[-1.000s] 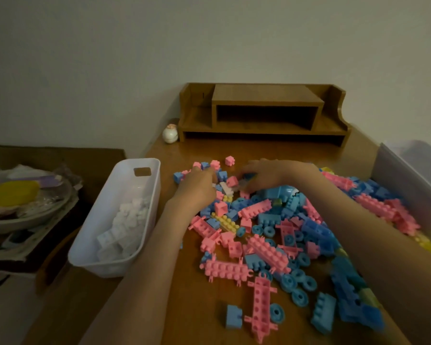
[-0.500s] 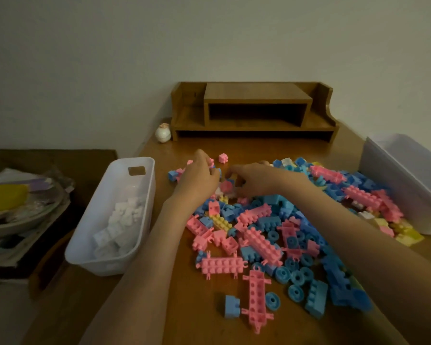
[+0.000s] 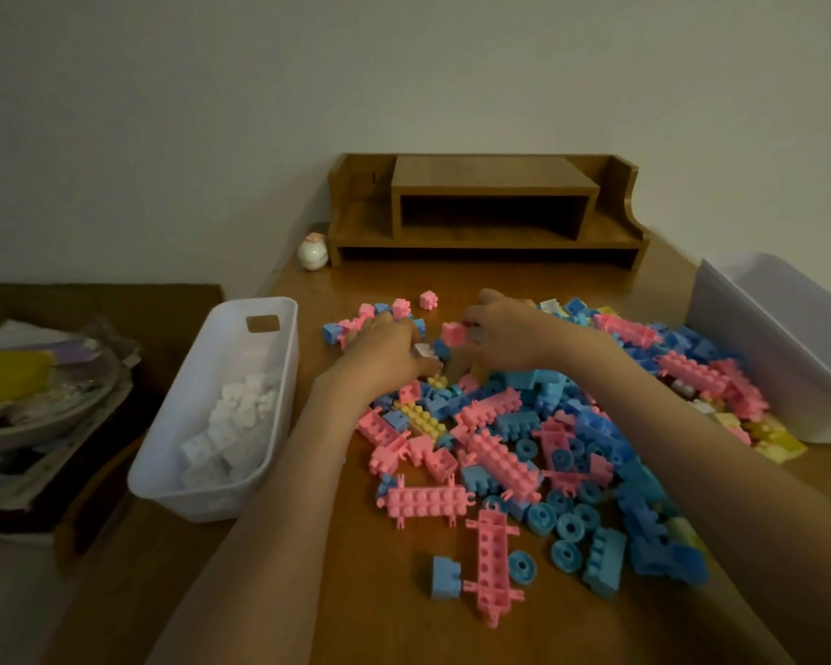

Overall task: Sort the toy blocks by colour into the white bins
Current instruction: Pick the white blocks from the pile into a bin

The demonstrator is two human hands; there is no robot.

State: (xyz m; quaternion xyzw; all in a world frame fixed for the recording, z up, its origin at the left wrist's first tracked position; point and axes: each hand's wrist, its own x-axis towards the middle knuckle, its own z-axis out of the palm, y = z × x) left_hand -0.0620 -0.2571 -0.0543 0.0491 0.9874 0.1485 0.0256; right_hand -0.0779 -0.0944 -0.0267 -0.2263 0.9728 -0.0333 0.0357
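A heap of pink, blue and yellow toy blocks point(image 3: 500, 448) covers the wooden table. My left hand point(image 3: 382, 352) is at the heap's far left edge, fingers curled, pinching a small white block point(image 3: 423, 350). Close beside it, my right hand point(image 3: 507, 338) pinches a small pink block point(image 3: 453, 333) just above the heap. A white bin point(image 3: 286, 357) on the left holds several white blocks point(image 3: 233, 424). A second white bin point(image 3: 739, 338) stands at the right, and its inside is hidden from view.
A wooden desk shelf point(image 3: 490, 208) stands at the back of the table, with a small white ornament point(image 3: 313, 252) to its left. A cluttered side surface with a plate and a yellow thing point(image 3: 8, 376) lies beyond the left bin. Bare wood shows near the front.
Both hands have stayed at the far edge of the heap. My right hand has raised a pink block a little, and a white block now shows at my left fingertips.
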